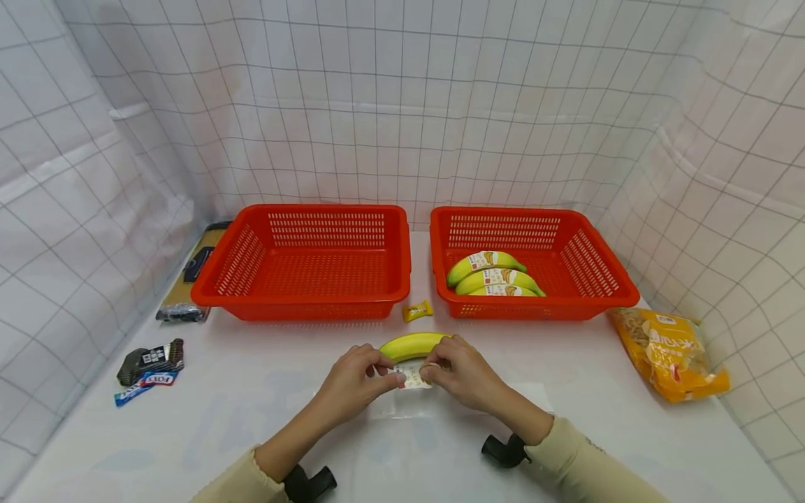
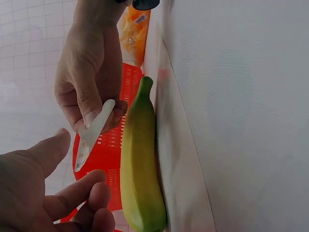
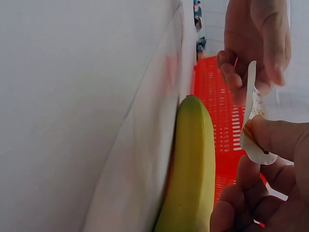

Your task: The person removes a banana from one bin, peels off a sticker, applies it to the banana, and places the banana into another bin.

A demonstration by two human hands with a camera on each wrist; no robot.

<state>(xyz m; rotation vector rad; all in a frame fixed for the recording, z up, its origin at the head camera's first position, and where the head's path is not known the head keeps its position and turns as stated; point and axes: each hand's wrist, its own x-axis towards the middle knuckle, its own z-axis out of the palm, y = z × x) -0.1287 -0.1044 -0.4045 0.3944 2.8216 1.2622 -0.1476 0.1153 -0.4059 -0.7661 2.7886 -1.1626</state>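
A yellow banana [image 1: 411, 344] lies crosswise on the white table, just beyond both hands. My right hand [image 1: 464, 374] pinches a banana label sticker [image 1: 413, 378] between thumb and fingers, holding it up in front of the banana. In the right wrist view the sticker [image 3: 252, 116] is bent, its printed face partly showing. My left hand [image 1: 356, 379] is beside the sticker's other end. Its thumb [image 2: 54, 151] stands apart from its loosely bent fingers, with a gap between them. A clear sheet [image 1: 402, 406] lies under the hands.
Three labelled bananas [image 1: 499, 276] lie in the right red basket [image 1: 581, 269]; the left red basket [image 1: 302, 307] stands beside it. A yellow wrapped candy [image 1: 418, 311] lies between them. Snack packs [image 1: 151, 360] are at the left, an orange bag [image 1: 669, 353] at the right.
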